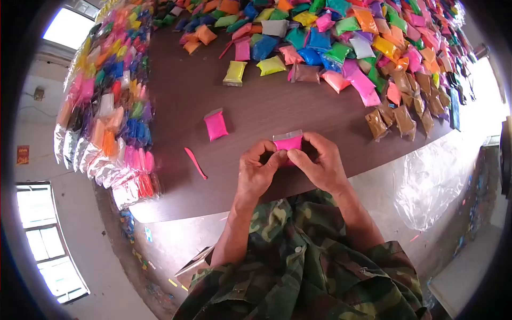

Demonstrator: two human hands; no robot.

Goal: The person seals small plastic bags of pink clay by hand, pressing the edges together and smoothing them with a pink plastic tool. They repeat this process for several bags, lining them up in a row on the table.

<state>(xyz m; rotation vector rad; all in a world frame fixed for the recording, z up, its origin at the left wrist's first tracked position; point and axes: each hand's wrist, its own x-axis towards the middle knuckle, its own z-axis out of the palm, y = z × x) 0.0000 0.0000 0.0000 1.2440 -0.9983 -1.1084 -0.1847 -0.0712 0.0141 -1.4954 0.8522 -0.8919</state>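
Between my two hands, near the table's front edge, is a small clear packet of bright pink modelling clay (288,143). My left hand (257,168) pinches its left side with thumb and fingers. On the right side my right hand (320,160) grips it the same way, the two thumbs almost meeting on its lower part, which they hide. Another pink clay packet (216,125) lies flat on the table to the left of my hands. Closer to me and further left rests a thin pink-red plastic modelling tool (196,163).
A heap of many-coloured clay packets (320,40) covers the back and right of the dark table (181,106). Brown packets (405,122) lie near the right edge. Bagged bundles of coloured packets (106,122) are stacked along the left. A clear plastic bag (432,181) is at the right, beyond the table edge.
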